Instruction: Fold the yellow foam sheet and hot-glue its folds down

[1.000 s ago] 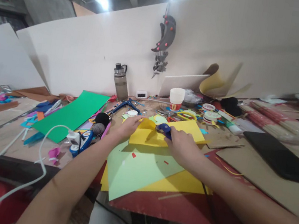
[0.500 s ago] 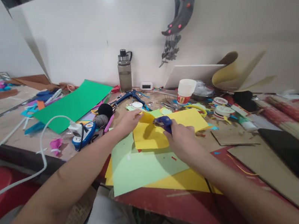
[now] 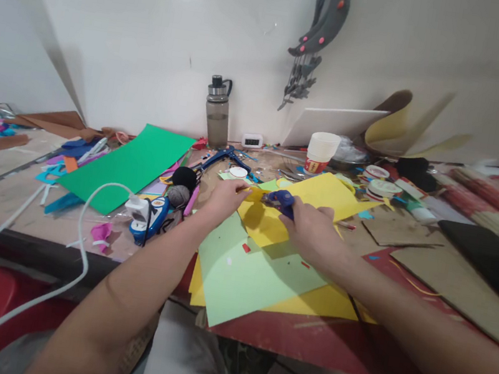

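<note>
My left hand (image 3: 227, 199) pinches the left edge of a yellow sheet (image 3: 326, 194), fingertips closed on it. In my right hand (image 3: 314, 227) are blue-handled scissors (image 3: 283, 201), their blades pointing left at the sheet near my left fingertips. Whether the blades are apart is too small to tell. The yellow sheet is held a little above a pale green sheet (image 3: 233, 289), which has small red and white scraps on it. Beneath that lies another yellow sheet (image 3: 307, 303), partly covered.
A large green sheet (image 3: 132, 165), a blue-and-white device with a plug (image 3: 148, 218) and dark yarn balls (image 3: 183, 178) lie left. Behind stand a water bottle (image 3: 217, 115), a small clock (image 3: 251, 141) and paper cups (image 3: 321, 151). A black slab (image 3: 488, 260) lies right.
The yellow sheet has turned, so its near corner now points down toward me. Both hands keep their holds. The whole view has shifted slightly, moving the scene to the right.
</note>
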A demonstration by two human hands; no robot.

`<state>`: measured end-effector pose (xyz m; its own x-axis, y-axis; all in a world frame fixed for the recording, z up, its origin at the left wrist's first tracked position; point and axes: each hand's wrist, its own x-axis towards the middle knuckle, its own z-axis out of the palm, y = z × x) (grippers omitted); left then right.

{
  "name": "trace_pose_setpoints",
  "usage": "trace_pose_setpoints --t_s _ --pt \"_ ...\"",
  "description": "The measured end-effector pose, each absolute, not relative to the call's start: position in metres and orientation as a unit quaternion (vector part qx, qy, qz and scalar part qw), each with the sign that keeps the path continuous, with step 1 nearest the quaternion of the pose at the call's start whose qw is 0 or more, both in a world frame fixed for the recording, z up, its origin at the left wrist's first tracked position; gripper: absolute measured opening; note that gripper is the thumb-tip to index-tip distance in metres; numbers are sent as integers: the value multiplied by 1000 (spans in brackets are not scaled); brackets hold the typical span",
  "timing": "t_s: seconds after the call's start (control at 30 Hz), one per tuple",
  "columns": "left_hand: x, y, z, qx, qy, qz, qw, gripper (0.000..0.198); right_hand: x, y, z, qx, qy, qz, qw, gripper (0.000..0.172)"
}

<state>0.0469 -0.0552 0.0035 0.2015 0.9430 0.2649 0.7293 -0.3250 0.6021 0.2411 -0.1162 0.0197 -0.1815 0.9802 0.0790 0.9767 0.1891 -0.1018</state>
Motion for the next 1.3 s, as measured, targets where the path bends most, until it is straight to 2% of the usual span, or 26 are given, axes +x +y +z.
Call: trace_pose_setpoints --t_s 0.13,0.33,0.53,0.73,0.97,1.17,1.3 --pt "46 -53 1 757 549 309 176 14 242 -115 25 -664 -745 14 57 26" --pt "40 -53 7 770 539 299 162 20 234 -119 25 -630 -768 85 78 27" --pt "35 -54 15 780 538 284 148 22 236 -117 26 -672 -736 45 69 27" --pt "31 -49 12 786 527 281 161 18 223 -124 26 -604 -786 90 92 25" --pt "30 -51 16 774 545 281 159 17 226 -116 23 -653 -749 62 89 26" --pt "30 -50 15 778 545 271 156 18 227 -120 28 -627 -765 111 97 27" --pt "31 -51 16 777 551 267 147 16 241 -121 31 -669 -734 81 82 29"
